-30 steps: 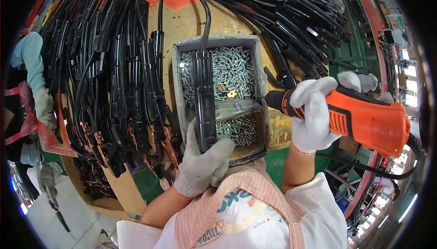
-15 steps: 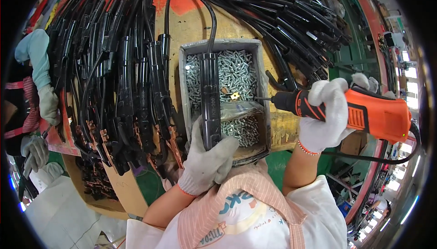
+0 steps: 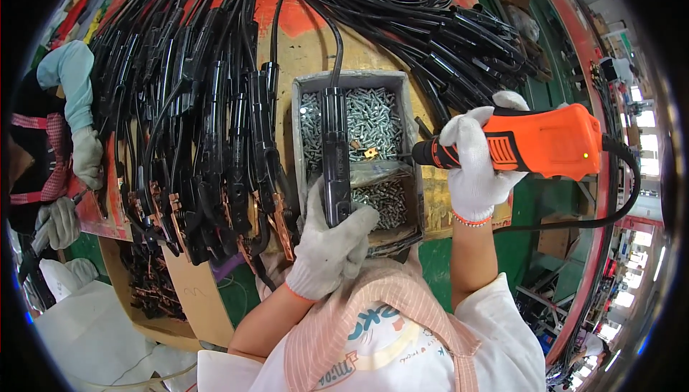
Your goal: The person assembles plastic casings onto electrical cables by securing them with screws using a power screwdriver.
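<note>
My left hand [image 3: 326, 248], in a white knit glove, is wrapped round the lower end of a black tubular handle [image 3: 334, 155]. A black cable runs from the handle's far end. It lies over an open grey box [image 3: 359, 79] of small silvery screws [image 3: 373, 119]. A small brass-coloured piece [image 3: 370, 153] rests on the screws, right of the handle. My gloved right hand [image 3: 474, 159] grips an orange and black electric screwdriver [image 3: 549, 141]. Its black nose points left at the box's right wall; the bit is hard to make out.
Many black cabled handles [image 3: 215, 112], some with copper-coloured jaws, lie to the left; more handles [image 3: 459, 69] lie at the back right. Below the table's left side stands a cardboard box [image 3: 197, 299] of dark and copper parts. At far left a co-worker's gloved hand [image 3: 87, 159] shows.
My right hand has brought the screwdriver left, and its nose now sits near the box's right wall. My left hand still holds the handle. The view has shifted slightly.
</note>
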A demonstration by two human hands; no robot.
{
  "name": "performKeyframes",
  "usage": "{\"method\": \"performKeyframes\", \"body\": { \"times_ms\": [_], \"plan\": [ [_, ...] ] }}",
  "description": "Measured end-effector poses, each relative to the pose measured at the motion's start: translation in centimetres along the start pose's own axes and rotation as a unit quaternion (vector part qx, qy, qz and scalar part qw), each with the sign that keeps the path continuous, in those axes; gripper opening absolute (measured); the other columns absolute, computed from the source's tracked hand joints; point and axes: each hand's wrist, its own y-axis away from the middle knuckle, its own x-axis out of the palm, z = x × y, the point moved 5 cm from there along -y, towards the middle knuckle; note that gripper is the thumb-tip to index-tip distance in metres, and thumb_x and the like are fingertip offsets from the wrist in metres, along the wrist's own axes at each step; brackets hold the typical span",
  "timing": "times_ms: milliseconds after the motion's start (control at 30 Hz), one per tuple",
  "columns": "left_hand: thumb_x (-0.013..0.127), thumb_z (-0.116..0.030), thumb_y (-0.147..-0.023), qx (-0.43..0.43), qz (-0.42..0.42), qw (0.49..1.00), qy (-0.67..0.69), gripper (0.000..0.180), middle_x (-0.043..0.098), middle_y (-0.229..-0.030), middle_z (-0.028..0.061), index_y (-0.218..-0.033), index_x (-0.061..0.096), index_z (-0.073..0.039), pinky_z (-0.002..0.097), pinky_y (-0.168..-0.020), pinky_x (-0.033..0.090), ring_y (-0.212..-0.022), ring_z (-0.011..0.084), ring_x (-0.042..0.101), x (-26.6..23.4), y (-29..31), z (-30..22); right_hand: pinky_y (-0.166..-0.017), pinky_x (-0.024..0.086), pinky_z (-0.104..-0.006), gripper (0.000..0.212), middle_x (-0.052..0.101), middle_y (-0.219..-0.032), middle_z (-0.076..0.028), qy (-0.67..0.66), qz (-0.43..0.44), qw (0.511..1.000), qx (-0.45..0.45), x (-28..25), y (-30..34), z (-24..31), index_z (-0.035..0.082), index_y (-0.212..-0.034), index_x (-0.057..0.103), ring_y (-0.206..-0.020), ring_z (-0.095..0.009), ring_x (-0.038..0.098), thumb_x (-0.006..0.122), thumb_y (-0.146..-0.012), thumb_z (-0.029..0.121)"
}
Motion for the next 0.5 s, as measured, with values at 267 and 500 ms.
{"method": "performKeyframes", "body": {
  "times_ms": [267,500],
  "plan": [
    [0.071,-0.009,-0.083,0.016,-0.018,1.000,-0.002,0.088,0.052,-0.072,0.0011,-0.149,0.012,-0.012,0.0235,-0.034,0.033,-0.044,0.0082,0.044,0.0,-0.2,0.1,-0.057,0.049,-0.0308,0.049,0.059,-0.080,-0.008,-0.117,-0.098,0.988,-0.008,-0.8,-1.1,2.5,0.004,-0.130,0.038,-0.058,-0.016,0.055,0.053,-0.086,-0.012],
    [0.072,-0.007,-0.081,0.045,-0.018,0.999,0.007,0.090,0.053,-0.072,0.0000,-0.150,0.013,-0.009,0.0238,-0.037,0.035,-0.047,0.0081,0.047,-0.1,-0.4,0.5,-0.057,0.035,-0.0242,0.038,0.040,-0.071,-0.002,-0.200,-0.067,0.977,-0.028,-3.8,-2.5,4.0,0.003,-0.128,0.040,-0.058,-0.011,0.037,0.052,-0.092,0.002]
  ]
}}
